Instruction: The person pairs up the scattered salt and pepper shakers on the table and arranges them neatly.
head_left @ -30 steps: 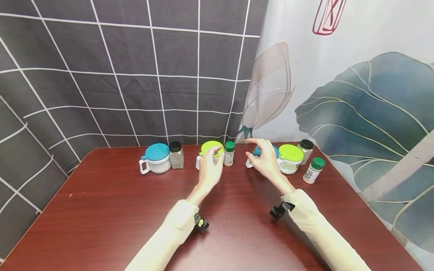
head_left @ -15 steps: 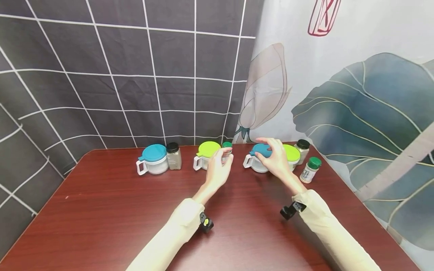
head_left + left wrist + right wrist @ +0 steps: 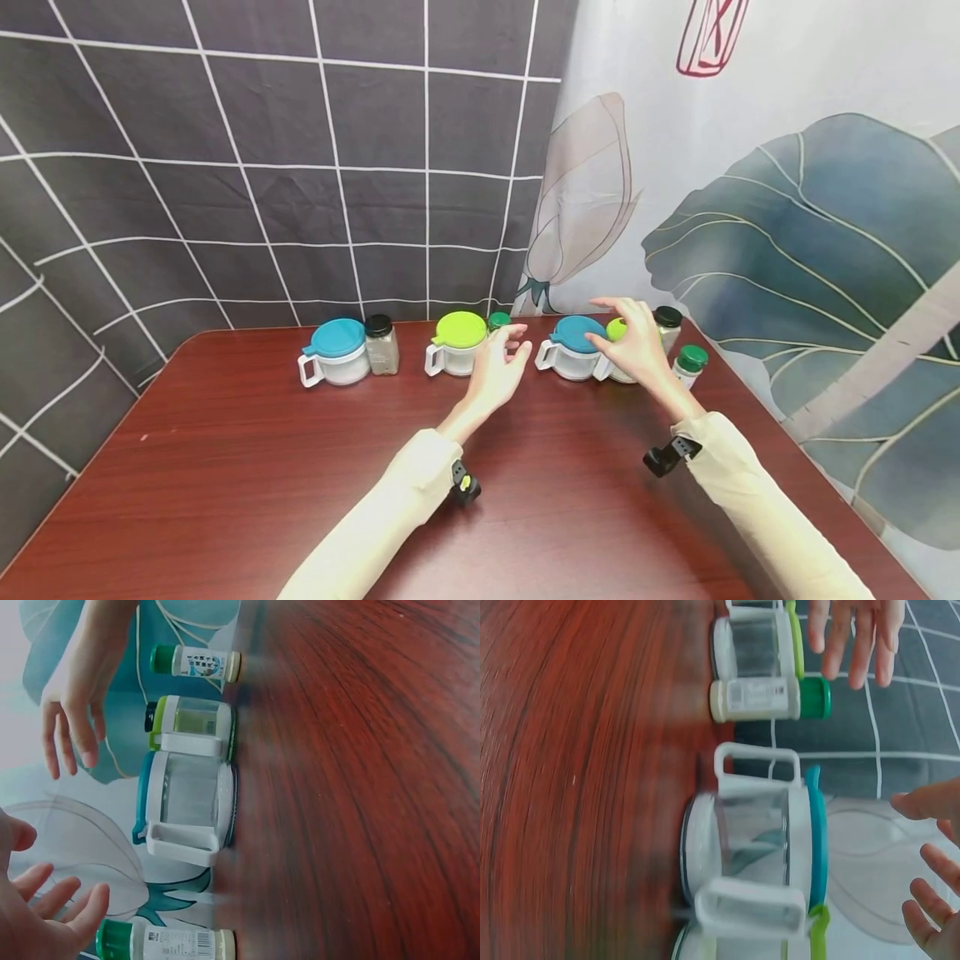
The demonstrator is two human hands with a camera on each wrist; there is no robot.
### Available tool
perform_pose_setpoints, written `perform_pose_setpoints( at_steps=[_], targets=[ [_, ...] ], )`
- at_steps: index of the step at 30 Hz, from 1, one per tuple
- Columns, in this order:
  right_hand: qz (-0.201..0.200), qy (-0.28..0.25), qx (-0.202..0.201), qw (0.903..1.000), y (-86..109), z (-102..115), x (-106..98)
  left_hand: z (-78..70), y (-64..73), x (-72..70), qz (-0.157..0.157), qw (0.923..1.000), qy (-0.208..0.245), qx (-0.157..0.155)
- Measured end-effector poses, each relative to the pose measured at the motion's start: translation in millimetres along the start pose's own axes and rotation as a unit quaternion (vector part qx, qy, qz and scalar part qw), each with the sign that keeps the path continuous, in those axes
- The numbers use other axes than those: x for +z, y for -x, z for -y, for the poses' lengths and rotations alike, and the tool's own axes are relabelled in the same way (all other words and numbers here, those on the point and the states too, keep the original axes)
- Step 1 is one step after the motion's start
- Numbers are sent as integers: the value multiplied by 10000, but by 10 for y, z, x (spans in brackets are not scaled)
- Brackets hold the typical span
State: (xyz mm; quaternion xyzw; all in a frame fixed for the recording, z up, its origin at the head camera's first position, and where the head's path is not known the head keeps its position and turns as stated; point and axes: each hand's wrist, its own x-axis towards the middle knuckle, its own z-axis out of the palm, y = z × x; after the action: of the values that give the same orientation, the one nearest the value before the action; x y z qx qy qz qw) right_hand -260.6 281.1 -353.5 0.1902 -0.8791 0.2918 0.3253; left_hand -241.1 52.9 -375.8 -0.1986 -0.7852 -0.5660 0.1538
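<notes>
Hovering near round, transparent jars [image 3: 193, 787], left hand [image 3: 495, 375] and right hand [image 3: 636, 346] hold fingers [image 3: 93, 906] apart.

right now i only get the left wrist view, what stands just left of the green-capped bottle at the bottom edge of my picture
Observer: A lime-lidded jar stands right beside that green-capped bottle, on its left.
Operator: and further left again
Observer: A blue-lidded jar and a black-capped bottle, side by side.
Operator: what's the black bit by the lime lid in my view
Observer: The cap of another bottle; the head view shows part of its body, just right of the right hand.
</notes>
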Motion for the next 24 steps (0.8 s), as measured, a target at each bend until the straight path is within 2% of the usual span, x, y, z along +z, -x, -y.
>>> perform_pose_setpoints(
  at_steps=[8, 24],
  targets=[
    [148, 55, 216, 9996, 42, -139, -115, 23, -45, 59, 277, 9987, -253, -338],
    [462, -53, 366, 9982, -44, -388, -305, 31, -147, 141, 629, 9948, -484, -644]
  ],
)
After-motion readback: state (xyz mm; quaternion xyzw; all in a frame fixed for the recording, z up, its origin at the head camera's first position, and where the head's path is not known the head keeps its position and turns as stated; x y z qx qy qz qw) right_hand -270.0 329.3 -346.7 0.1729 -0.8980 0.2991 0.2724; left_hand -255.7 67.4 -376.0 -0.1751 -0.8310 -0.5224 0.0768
